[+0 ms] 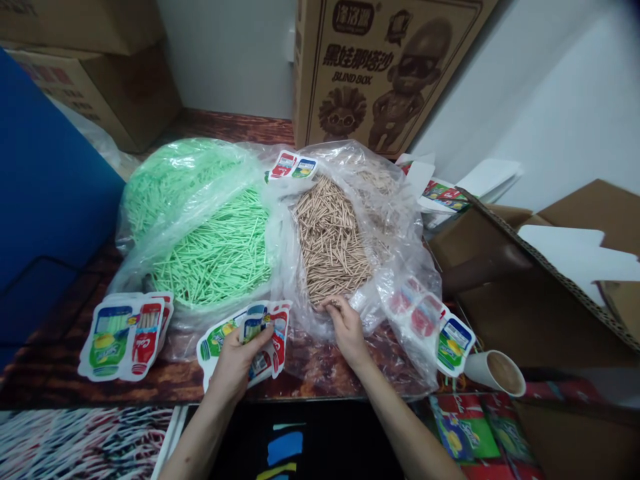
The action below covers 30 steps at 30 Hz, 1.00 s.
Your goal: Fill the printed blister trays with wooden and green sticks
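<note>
My left hand (pixel 234 363) is closed, its thumb pressing on a printed bottle-shaped card (pixel 253 320) above other cola and lemon-soda cards (pixel 214 343) at the table's front edge. At the near rim of an opened clear bag (pixel 284 267), my right hand (pixel 347 333) pinches at thin brown sticks (pixel 333 247); how many it holds is hidden. To their left, a second clear bag (pixel 165 263) is full of light green sticks (pixel 220 247). A stack of similar bottle-shaped cards (pixel 111 340) lies on the left of the table.
More cards lie on the brown bag's back edge (pixel 293 165) and at right (pixel 454 343). Near the latter, a paper cup (pixel 497 373) lies tipped. A large printed carton (pixel 380 73) stands behind; an open cardboard box (pixel 530 300) is at right, a blue panel (pixel 45 200) at left.
</note>
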### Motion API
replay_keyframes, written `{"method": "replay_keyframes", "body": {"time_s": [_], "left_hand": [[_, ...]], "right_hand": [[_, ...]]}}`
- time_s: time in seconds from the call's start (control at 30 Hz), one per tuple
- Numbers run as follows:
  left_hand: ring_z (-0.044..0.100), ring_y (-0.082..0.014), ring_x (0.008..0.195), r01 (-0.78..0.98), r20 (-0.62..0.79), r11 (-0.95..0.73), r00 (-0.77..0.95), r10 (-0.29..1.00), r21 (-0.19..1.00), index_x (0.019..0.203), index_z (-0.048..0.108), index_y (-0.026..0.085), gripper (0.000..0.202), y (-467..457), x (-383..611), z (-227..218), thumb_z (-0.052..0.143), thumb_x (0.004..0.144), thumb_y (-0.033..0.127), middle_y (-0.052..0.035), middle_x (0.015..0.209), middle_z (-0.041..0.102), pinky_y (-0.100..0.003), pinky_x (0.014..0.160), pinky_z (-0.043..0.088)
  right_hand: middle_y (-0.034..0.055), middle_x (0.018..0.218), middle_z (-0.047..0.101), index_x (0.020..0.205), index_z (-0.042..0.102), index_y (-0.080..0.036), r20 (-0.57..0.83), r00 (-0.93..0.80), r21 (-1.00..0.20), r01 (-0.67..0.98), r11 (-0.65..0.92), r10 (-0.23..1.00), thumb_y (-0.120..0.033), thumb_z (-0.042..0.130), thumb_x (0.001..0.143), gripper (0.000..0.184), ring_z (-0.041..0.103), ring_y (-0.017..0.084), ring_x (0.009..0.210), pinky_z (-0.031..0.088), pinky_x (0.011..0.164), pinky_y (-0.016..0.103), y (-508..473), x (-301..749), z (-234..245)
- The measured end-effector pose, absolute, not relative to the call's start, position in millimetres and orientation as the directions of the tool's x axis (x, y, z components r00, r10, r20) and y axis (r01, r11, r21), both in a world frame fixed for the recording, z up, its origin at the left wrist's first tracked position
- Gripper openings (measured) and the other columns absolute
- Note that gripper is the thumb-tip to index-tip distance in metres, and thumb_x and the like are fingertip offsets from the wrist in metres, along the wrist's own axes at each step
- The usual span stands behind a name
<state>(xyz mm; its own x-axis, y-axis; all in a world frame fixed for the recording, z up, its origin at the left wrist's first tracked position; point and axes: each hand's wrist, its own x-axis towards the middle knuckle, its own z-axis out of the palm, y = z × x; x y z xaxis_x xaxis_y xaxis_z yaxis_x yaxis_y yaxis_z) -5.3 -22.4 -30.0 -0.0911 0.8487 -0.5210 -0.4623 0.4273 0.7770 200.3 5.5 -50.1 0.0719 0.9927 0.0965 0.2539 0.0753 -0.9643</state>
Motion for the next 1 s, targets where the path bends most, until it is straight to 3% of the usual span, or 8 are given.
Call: {"method": "replay_keyframes", "body": {"time_s": [0.17,0.3,0.47,0.57,0.67,0.77,0.87,1.0], "left_hand": [[0.066,-0.0141,0.062,-0.476,-0.516,0.414,-0.1,0.851,0.776,0.079,0.073,0.014,0.029,-22,-9,-27,0.085,0.054,0.024,-0.0021,0.074,0.073,-0.022,0.06,0.053],[0.066,-0.0135,0.064,-0.485,-0.514,0.407,-0.108,0.851,0.774,0.078,0.073,0.015,0.029,-23,-11,-25,0.086,0.053,0.024,-0.0008,0.074,0.074,-0.021,0.062,0.054],[0.066,-0.0139,0.063,-0.476,-0.504,0.406,-0.094,0.859,0.78,0.078,0.074,0.015,0.026,-23,-13,-28,0.084,0.055,0.024,-0.0006,0.075,0.074,-0.022,0.062,0.054],[0.066,-0.0147,0.063,-0.466,-0.501,0.412,-0.078,0.862,0.783,0.078,0.074,0.015,0.026,-23,-13,-28,0.084,0.057,0.025,-0.0015,0.075,0.075,-0.023,0.061,0.054],[0.067,-0.0158,0.064,-0.45,-0.488,0.407,-0.076,0.869,0.795,0.078,0.074,0.014,0.026,-23,-13,-28,0.083,0.057,0.025,-0.003,0.076,0.074,-0.024,0.062,0.054],[0.067,-0.016,0.065,-0.448,-0.477,0.396,-0.08,0.875,0.802,0.079,0.074,0.014,0.026,-24,-15,-28,0.083,0.057,0.026,-0.003,0.076,0.074,-0.024,0.063,0.054],[0.066,-0.0153,0.063,-0.452,-0.478,0.386,-0.105,0.872,0.804,0.08,0.073,0.014,0.028,-25,-18,-29,0.084,0.056,0.026,-0.0021,0.074,0.073,-0.024,0.062,0.052],[0.065,-0.0151,0.064,-0.464,-0.481,0.379,-0.12,0.869,0.801,0.08,0.072,0.014,0.029,-23,-22,-29,0.084,0.057,0.026,-0.002,0.074,0.073,-0.025,0.064,0.052]], "right_hand": [[-0.0014,0.073,0.058,0.091,0.054,-0.022,0.065,0.205,-0.992,0.123,0.04,0.977,-0.031,0.049,0.088,0.011,0.054,0.014,0.064,0.044,0.063,0.025,29,225,-34],[-0.0012,0.072,0.054,0.086,0.054,-0.021,0.092,-0.011,-0.917,0.39,0.089,0.996,-0.025,0.044,0.088,0.011,0.051,0.014,0.062,0.041,0.061,0.026,47,248,-27],[0.0041,0.086,0.054,0.087,0.054,-0.019,0.089,-0.297,-0.457,0.836,0.304,0.951,-0.007,0.036,0.087,0.021,0.052,0.017,0.078,0.039,0.07,0.028,43,250,-30],[0.0062,0.09,0.053,0.093,0.054,-0.019,0.062,-0.349,-0.179,0.918,0.354,0.935,-0.003,0.037,0.086,0.025,0.051,0.018,0.077,0.038,0.069,0.028,40,246,-34],[0.0069,0.088,0.053,0.09,0.053,-0.019,0.078,-0.372,-0.064,0.924,0.377,0.925,-0.005,0.039,0.087,0.021,0.05,0.019,0.075,0.037,0.068,0.029,44,245,-40],[0.0062,0.084,0.053,0.081,0.052,-0.02,0.151,-0.317,-0.163,0.926,0.34,0.936,-0.007,0.038,0.087,0.02,0.048,0.02,0.074,0.037,0.067,0.03,52,249,-45],[0.0048,0.081,0.053,0.073,0.05,-0.021,0.226,-0.16,-0.475,0.843,0.253,0.961,-0.013,0.039,0.086,0.019,0.049,0.02,0.076,0.04,0.069,0.031,55,249,-38],[0.0027,0.079,0.061,0.079,0.053,-0.021,-0.018,-0.022,-0.966,0.26,-0.011,1.0,-0.031,0.049,0.086,0.012,0.056,0.019,0.075,0.045,0.07,0.032,38,226,-14]]}}
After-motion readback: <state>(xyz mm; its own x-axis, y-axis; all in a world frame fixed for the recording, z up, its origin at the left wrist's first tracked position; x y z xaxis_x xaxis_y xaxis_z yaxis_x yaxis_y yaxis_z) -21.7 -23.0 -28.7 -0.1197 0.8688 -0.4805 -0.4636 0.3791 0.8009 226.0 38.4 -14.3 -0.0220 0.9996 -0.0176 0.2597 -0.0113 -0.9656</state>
